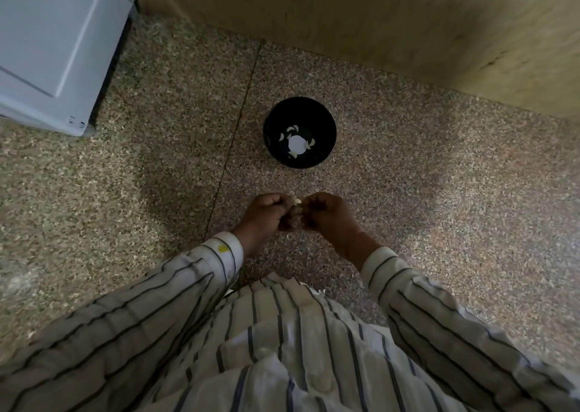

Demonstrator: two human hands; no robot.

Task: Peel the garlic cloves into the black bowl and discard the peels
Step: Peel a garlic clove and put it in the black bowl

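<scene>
Left hand and right hand both pinch one garlic clove above the floor.
Peeled cloves lie in the black bowl just ahead; peeling well likely means gripping lightly, stripping skin outward, keeping scraps away from the bowl.

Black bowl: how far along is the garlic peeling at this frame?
Done: several pale peeled cloves already lie in the black bowl on the floor. In hand: left hand and right hand pinch one garlic clove between them. Left: dropping it in; no peel pile or bin is visible.
</scene>
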